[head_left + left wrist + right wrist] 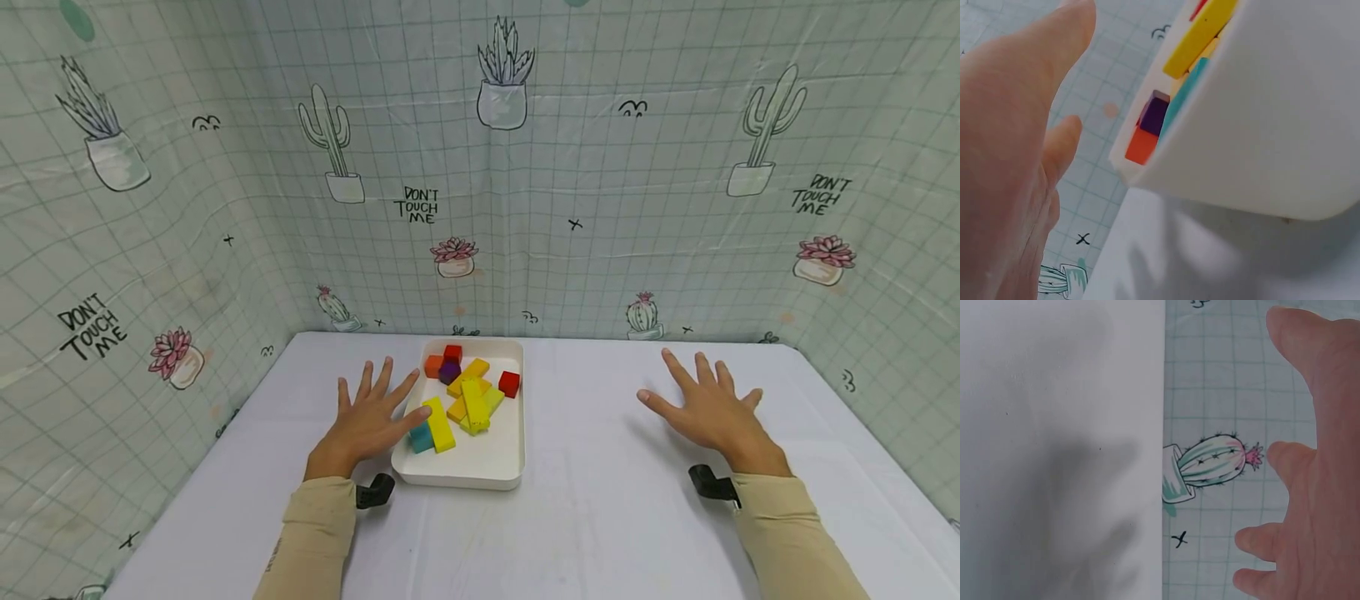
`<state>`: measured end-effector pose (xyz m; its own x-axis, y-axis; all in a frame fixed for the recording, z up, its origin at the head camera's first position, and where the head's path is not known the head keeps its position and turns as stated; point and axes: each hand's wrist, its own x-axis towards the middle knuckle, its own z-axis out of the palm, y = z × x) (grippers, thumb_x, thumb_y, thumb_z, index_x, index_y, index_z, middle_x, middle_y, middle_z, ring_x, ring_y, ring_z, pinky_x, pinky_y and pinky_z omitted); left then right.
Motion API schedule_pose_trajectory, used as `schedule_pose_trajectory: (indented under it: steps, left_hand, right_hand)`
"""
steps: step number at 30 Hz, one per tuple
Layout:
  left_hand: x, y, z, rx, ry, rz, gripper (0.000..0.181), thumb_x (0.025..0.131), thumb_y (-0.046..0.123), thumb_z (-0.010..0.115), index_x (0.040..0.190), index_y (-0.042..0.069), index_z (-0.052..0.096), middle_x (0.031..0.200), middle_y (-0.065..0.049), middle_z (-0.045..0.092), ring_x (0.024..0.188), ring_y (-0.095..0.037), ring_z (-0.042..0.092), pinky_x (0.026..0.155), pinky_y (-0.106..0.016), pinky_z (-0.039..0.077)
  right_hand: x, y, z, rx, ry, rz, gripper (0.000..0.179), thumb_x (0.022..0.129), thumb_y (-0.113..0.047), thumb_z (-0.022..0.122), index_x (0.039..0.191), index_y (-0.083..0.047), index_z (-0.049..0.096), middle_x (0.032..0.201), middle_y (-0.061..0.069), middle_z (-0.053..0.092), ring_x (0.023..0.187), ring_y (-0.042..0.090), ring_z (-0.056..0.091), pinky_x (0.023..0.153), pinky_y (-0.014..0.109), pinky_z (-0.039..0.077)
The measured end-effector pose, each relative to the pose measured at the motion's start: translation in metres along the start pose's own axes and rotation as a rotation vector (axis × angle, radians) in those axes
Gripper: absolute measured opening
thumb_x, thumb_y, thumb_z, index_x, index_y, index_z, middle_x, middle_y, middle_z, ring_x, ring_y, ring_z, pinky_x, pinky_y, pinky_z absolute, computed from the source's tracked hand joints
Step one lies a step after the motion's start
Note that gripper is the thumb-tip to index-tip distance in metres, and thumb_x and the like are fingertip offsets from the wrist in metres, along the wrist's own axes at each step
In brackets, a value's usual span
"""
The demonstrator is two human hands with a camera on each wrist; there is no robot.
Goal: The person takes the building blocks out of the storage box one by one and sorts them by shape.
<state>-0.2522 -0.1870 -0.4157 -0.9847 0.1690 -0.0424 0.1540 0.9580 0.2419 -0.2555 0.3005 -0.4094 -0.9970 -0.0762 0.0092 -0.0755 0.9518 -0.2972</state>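
Observation:
My left hand is spread with straight fingers at the left side of a white tray, its thumb overlapping the tray's edge in the head view. Inside the tray lie a teal block, a yellow block and a pile of yellow and orange blocks. Farther back in it are an orange cube, a purple block and red cubes. Over the table's right part, my right hand is held with fingers spread and nothing in it; its shadow falls on the tabletop.
A white-covered table spreads under both hands. Behind it and along both sides hangs a gridded curtain printed with cacti and lettering. Each wrist carries a small black camera mount, one on the left and one on the right.

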Motion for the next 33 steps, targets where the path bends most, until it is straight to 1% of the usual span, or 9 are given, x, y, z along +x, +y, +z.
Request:
schedule_pose_trajectory:
  steps: [4,8,11,16,21,25,27,30,33]
  left_hand:
    - [0.001,0.0,0.001,0.0,0.002,0.003,0.084,0.092,0.076,0.035,0.16,0.028,0.024,0.167,-0.016,0.0,0.15,-0.046,-0.007,0.11,-0.071,-0.015]
    - [0.001,0.0,0.003,-0.008,-0.012,-0.013,0.082,0.093,0.074,0.037,0.16,0.028,0.024,0.167,-0.015,-0.001,0.15,-0.045,-0.009,0.11,-0.07,-0.015]
    - [0.001,0.001,0.005,-0.018,-0.021,-0.022,0.081,0.094,0.073,0.037,0.16,0.029,0.024,0.167,-0.014,-0.002,0.15,-0.045,-0.009,0.111,-0.07,-0.015]
    - [0.0,0.004,0.008,-0.048,-0.015,-0.014,0.079,0.094,0.071,0.038,0.16,0.028,0.026,0.167,-0.015,0.0,0.15,-0.045,-0.006,0.111,-0.071,-0.013]
    - [-0.001,0.0,0.01,-0.094,-0.012,-0.024,0.074,0.098,0.064,0.039,0.16,0.025,0.027,0.166,-0.017,0.003,0.15,-0.045,-0.006,0.111,-0.07,-0.014]
    - [-0.001,-0.004,0.011,-0.142,0.005,-0.032,0.07,0.1,0.061,0.04,0.159,0.024,0.03,0.166,-0.018,0.006,0.151,-0.045,-0.003,0.112,-0.069,-0.013]
    - [0.0,-0.005,0.012,-0.169,0.011,-0.028,0.07,0.1,0.06,0.041,0.159,0.024,0.031,0.166,-0.019,0.009,0.151,-0.045,-0.001,0.112,-0.069,-0.013]
    - [0.002,-0.005,0.015,-0.189,0.009,-0.026,0.069,0.101,0.06,0.041,0.159,0.024,0.031,0.165,-0.018,0.011,0.151,-0.044,0.0,0.113,-0.068,-0.013]
    - [0.003,-0.004,0.018,-0.201,0.003,-0.029,0.068,0.101,0.059,0.042,0.158,0.024,0.032,0.165,-0.018,0.014,0.151,-0.043,0.001,0.113,-0.068,-0.012]
  right_hand:
    - [0.002,0.0,0.004,-0.011,0.0,-0.003,0.101,0.089,-0.08,0.039,0.163,-0.018,0.009,0.156,0.042,0.004,0.139,0.067,0.0,0.085,0.092,-0.007]
    - [0.002,-0.002,0.006,-0.01,0.0,-0.011,0.101,0.089,-0.08,0.039,0.162,-0.017,0.01,0.156,0.042,0.005,0.139,0.066,0.0,0.086,0.092,-0.007]
    - [0.002,-0.006,0.006,-0.013,0.002,-0.021,0.101,0.089,-0.081,0.04,0.162,-0.018,0.012,0.157,0.041,0.007,0.14,0.066,0.002,0.088,0.091,-0.007]
    - [0.002,-0.014,0.01,-0.027,0.008,-0.039,0.101,0.088,-0.082,0.04,0.162,-0.02,0.014,0.158,0.038,0.01,0.141,0.064,0.004,0.091,0.09,-0.005]
    - [0.005,-0.025,0.016,-0.036,0.024,-0.07,0.099,0.087,-0.083,0.039,0.162,-0.022,0.019,0.159,0.035,0.014,0.142,0.059,0.009,0.095,0.088,0.0]
    - [0.006,-0.032,0.02,-0.025,0.034,-0.094,0.097,0.087,-0.083,0.04,0.162,-0.023,0.021,0.16,0.033,0.017,0.143,0.057,0.012,0.097,0.087,0.003]
    - [0.006,-0.033,0.023,-0.023,0.042,-0.101,0.096,0.088,-0.081,0.041,0.162,-0.023,0.021,0.159,0.033,0.018,0.143,0.056,0.014,0.097,0.087,0.004]
    - [0.005,-0.032,0.026,-0.027,0.046,-0.102,0.096,0.088,-0.082,0.039,0.162,-0.024,0.022,0.159,0.031,0.02,0.143,0.054,0.016,0.098,0.086,0.006]
    - [0.003,-0.032,0.03,-0.007,0.055,-0.112,0.095,0.089,-0.081,0.04,0.161,-0.023,0.022,0.158,0.03,0.023,0.143,0.052,0.019,0.1,0.084,0.009]
